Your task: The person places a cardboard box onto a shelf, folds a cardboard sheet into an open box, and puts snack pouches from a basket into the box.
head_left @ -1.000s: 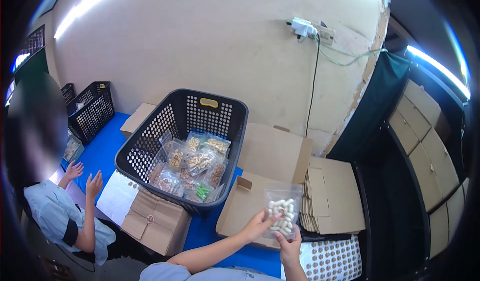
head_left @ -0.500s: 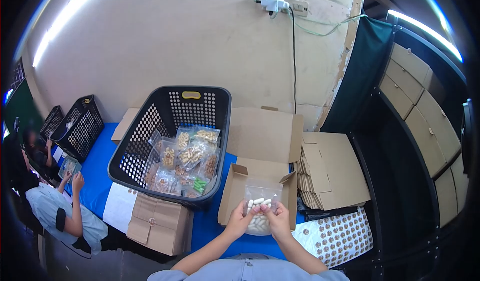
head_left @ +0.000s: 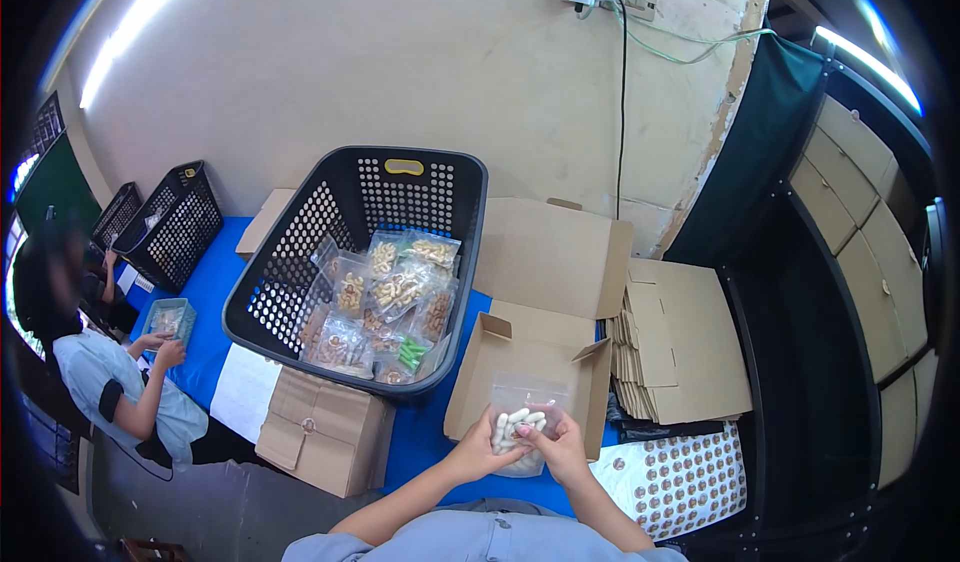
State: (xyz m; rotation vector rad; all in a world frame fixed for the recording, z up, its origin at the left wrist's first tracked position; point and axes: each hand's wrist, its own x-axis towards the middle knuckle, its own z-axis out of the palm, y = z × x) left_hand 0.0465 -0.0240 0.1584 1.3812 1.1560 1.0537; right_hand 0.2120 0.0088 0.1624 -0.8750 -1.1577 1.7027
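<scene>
Pouch: clear, flat plastic pouch of white, capsule-shaped pieces (head_left: 521,425), lower centre of the frame, over the near edge of an open brown cardboard box (head_left: 545,352). Can't tell if it's touching the box.
Left hand: the left hand (head_left: 484,452) has the pouch gripped by its left side.
Right hand: the right hand (head_left: 561,451) is pinching the other side, thumb across the front. So yeah, both hands are on it.
Feel: I'd guess pretty light and floppy, with the pieces sliding around inside. The plastic is probably a bit slick, and squeezing hard might crack the filling.
Where to grab: imo both side edges about mid-height, or the flat strip up top, so you're not crushing the contents.
Crate: big black perforated plastic basket (head_left: 246,340) left of centre, with more filled pouches (head_left: 398,287) inside.
Right side: stack of flattened brown cardboard (head_left: 695,342), with a white sheet of round stickers (head_left: 685,477) below it in the frame.
Worktop: blue-covered worktop (head_left: 422,447) under the lot.
</scene>
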